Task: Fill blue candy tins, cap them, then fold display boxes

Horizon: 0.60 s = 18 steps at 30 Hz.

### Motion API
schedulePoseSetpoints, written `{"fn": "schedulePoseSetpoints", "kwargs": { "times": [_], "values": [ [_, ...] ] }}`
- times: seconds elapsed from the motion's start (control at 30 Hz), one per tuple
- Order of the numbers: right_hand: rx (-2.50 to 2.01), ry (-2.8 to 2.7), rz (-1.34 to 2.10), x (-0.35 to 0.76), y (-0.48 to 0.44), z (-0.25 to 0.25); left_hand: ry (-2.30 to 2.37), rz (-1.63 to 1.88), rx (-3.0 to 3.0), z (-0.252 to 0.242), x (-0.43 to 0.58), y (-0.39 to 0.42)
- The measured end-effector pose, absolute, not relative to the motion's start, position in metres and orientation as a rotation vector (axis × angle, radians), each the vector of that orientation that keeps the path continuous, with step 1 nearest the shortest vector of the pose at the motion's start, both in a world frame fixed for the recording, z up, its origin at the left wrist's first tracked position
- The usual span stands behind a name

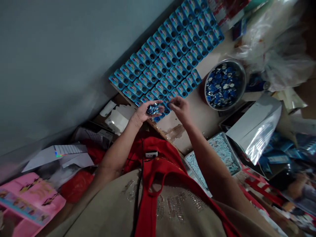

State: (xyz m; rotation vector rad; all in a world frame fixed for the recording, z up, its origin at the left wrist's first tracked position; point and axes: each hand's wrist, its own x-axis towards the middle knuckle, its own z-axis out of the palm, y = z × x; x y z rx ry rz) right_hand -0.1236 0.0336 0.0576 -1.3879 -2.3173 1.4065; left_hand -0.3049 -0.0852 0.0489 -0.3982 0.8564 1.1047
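My left hand is palm up and cupped, holding a heap of small round blue-and-silver discs. Just to its right, my right hand has its fingers pinched together over the near rows; whatever is between the fingertips is too small to tell. Beneath and beyond both hands lie neat slanting rows of blue packs with colourful printing. Most of these show a dark round spot at one end. A few packs at the near end are partly hidden by my hands.
A round metal bowl full of similar discs stands on the table at right. Nearer me is a tray of small pale-blue pieces. Plastic bags and an open box crowd the right; a wall borders the left.
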Motion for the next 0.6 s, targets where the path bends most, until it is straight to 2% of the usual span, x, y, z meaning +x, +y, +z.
{"fn": "schedulePoseSetpoints", "kwargs": {
  "times": [0.17,0.33,0.47,0.6],
  "values": [
    [-1.596,-2.408,1.235,-0.115,0.016,0.053,0.797,1.265,-0.425,0.049,-0.310,-0.093],
    [-1.756,-2.725,0.918,-0.133,0.010,0.049,0.776,1.324,-0.460,0.053,-0.312,-0.088],
    [-1.930,-2.721,0.900,-0.142,0.031,0.048,0.780,1.351,-0.452,0.053,-0.314,-0.081],
    [-1.812,-2.735,0.918,-0.150,0.034,0.063,0.831,1.467,-0.462,0.054,-0.311,-0.072]
  ]
}}
